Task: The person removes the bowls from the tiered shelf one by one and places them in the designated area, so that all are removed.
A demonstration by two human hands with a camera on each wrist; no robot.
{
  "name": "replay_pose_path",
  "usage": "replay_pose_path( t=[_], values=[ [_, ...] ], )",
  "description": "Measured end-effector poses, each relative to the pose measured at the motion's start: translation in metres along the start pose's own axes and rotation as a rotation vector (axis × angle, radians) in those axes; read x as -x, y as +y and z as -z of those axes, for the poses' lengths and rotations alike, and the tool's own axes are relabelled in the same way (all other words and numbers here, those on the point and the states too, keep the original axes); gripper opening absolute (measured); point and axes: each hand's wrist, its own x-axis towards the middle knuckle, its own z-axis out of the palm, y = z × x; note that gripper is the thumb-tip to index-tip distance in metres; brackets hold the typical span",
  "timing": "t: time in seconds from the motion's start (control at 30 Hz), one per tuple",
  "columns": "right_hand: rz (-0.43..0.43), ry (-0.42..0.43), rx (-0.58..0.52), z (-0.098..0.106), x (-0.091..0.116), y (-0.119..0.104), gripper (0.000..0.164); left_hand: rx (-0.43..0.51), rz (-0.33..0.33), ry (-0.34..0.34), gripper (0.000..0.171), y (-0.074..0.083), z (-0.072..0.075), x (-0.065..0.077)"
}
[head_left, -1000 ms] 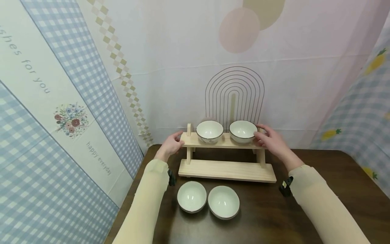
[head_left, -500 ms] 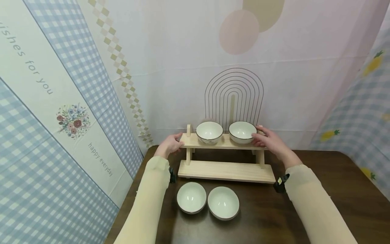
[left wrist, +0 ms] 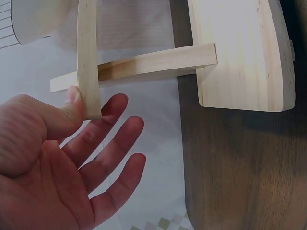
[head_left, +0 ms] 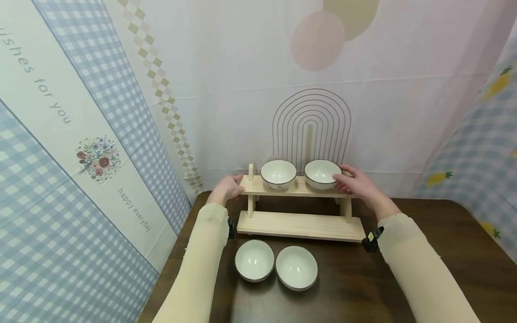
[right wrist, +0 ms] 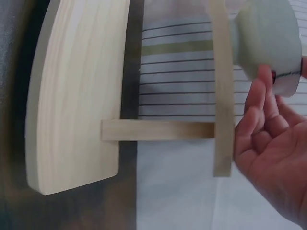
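Brown table (head_left: pixel 363 278) beneath wooden rack (head_left: pixel 300 224), pale printed cloth (head_left: pixel 226 125) behind

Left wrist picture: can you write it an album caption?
A left hand grips the upper board of a wooden stand.

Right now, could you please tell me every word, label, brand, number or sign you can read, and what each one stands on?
"ishes for you": on the white panel at far left, its start cut off by the picture's edge.
"happy everyday": on the same panel, below the flower print.
Too small to read: the marks on the outside of the upper-left bowl and the pale patch on the black right-wrist device.
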Motion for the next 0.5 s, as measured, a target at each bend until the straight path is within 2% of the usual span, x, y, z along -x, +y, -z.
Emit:
replay_pose_path(
  t=[0.2,0.5],
  values=[
    [0.005,0.005,0.045,0.006,-0.004,-0.012,0.074,-0.007,0.001,0.006,0.066,0.003,-0.001,-0.002],
    [0.026,-0.018,0.078,0.009,-0.012,-0.015,0.071,0.037,0.038,0.023,0.067,0.001,-0.002,-0.007]
  ],
)
